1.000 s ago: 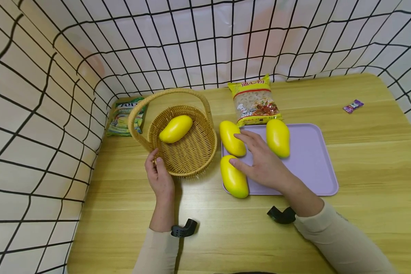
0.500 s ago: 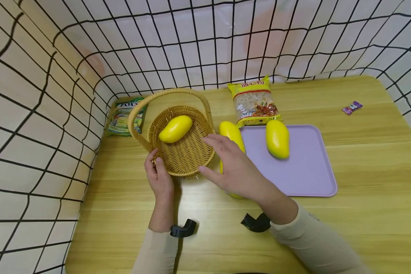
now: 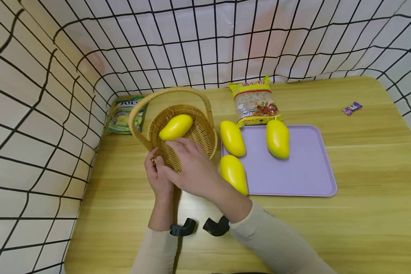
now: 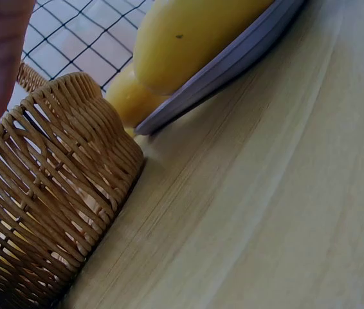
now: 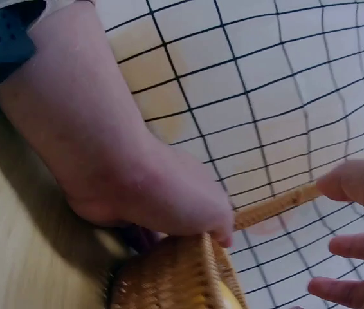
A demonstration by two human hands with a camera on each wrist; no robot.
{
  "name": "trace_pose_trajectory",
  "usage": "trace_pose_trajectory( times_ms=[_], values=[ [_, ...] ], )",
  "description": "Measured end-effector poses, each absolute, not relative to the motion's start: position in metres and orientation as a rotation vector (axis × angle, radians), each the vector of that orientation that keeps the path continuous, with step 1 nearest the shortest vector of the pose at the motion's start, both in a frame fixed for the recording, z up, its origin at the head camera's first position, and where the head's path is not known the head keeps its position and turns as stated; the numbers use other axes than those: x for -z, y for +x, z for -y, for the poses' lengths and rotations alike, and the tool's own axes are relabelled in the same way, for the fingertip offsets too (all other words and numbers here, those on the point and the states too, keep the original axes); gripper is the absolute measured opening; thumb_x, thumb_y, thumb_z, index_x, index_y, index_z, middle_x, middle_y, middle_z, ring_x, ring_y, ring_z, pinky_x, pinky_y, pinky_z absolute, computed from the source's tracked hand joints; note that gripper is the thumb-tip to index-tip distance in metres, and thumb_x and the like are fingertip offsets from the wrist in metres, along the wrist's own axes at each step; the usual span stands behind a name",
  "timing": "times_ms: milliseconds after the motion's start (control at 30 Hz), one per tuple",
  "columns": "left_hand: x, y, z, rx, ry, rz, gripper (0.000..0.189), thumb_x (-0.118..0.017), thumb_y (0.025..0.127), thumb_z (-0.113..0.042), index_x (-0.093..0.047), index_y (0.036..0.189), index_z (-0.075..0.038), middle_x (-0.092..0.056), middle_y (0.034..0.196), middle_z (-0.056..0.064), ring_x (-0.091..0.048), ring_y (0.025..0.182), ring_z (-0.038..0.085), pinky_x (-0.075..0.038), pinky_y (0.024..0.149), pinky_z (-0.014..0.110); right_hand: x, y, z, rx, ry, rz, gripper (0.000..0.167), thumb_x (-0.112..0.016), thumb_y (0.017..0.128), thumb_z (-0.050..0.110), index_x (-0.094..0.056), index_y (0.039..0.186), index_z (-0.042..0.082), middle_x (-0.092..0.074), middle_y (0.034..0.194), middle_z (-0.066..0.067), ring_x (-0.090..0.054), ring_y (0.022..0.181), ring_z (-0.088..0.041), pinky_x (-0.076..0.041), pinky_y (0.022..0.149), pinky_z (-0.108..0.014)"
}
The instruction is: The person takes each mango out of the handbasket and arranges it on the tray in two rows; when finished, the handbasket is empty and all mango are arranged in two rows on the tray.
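A round wicker basket [image 3: 200, 142] with an arched handle stands left of the middle, one yellow mango [image 3: 176, 127] lying inside it. My left hand [image 3: 161, 182] holds the basket's front left rim; the right wrist view shows the left thumb side [image 5: 188, 199] right at that rim. Over the basket's front part hangs my right hand [image 3: 195, 171], fingers spread and nothing in them, overlapping the left thumb in the head view. Two more mangoes [image 3: 232, 139] [image 3: 233, 174] lie along the left edge of a lilac tray [image 3: 305, 171], and another mango [image 3: 277, 139] rests near its back edge.
Behind the tray lies a yellow food packet [image 3: 256, 102]. A green packet [image 3: 123, 120] sits left behind the basket, and a small purple candy [image 3: 352, 108] is at the far right. Black wire grid [image 3: 209, 49] with white backing borders the wooden table [image 3: 328, 236].
My right hand has swept left, from above the two mangoes at the tray's edge to over the basket. The left hand has stayed at the rim, and the mangoes have kept their places.
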State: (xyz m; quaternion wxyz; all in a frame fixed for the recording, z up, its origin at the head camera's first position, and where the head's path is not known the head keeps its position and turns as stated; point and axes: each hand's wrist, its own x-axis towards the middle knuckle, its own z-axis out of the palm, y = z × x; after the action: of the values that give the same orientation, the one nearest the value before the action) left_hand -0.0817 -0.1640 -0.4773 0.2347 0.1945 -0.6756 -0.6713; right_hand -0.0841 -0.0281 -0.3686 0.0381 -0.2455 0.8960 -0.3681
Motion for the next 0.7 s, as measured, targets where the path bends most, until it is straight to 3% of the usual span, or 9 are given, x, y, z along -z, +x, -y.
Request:
trace_pose_trajectory(
  times_ms=[100, 333, 700],
  values=[
    [0.478, -0.083, 0.165, 1.831, 0.532, 1.856, 0.032, -0.044, 0.108, -0.017, -0.055, 0.137, -0.007, -0.048, 0.144, 0.006, -0.054, 0.118, 0.019, -0.048, 0.092, 0.02, 0.374, -0.094, 0.04, 1.174, -0.69, -2.781, 0.062, -0.064, 0.097, 0.044, -0.048, 0.151, 0.016, -0.045, 0.154, -0.013, -0.043, 0.141, -0.032, -0.04, 0.115, -0.051],
    [0.475, -0.081, 0.165, 1.755, 0.569, 1.902, 0.033, -0.045, 0.106, -0.015, -0.057, 0.136, -0.008, -0.05, 0.146, 0.009, -0.046, 0.133, 0.019, -0.037, 0.103, 0.026, 0.388, -0.128, 0.062, 1.212, -0.404, -2.835, 0.063, -0.065, 0.095, 0.042, -0.047, 0.151, 0.019, -0.039, 0.158, -0.014, -0.04, 0.142, -0.037, -0.04, 0.115, -0.051],
    [0.477, -0.084, 0.164, 1.761, 0.542, 1.878, 0.033, -0.046, 0.104, -0.011, -0.058, 0.135, -0.005, -0.052, 0.143, 0.011, -0.052, 0.131, 0.025, -0.043, 0.1, 0.024, 0.405, -0.166, 0.082, 1.305, -0.13, -2.816, 0.074, -0.076, 0.09, 0.045, -0.042, 0.153, 0.025, -0.022, 0.166, -0.01, -0.026, 0.15, -0.038, -0.036, 0.117, -0.053]
  ],
)
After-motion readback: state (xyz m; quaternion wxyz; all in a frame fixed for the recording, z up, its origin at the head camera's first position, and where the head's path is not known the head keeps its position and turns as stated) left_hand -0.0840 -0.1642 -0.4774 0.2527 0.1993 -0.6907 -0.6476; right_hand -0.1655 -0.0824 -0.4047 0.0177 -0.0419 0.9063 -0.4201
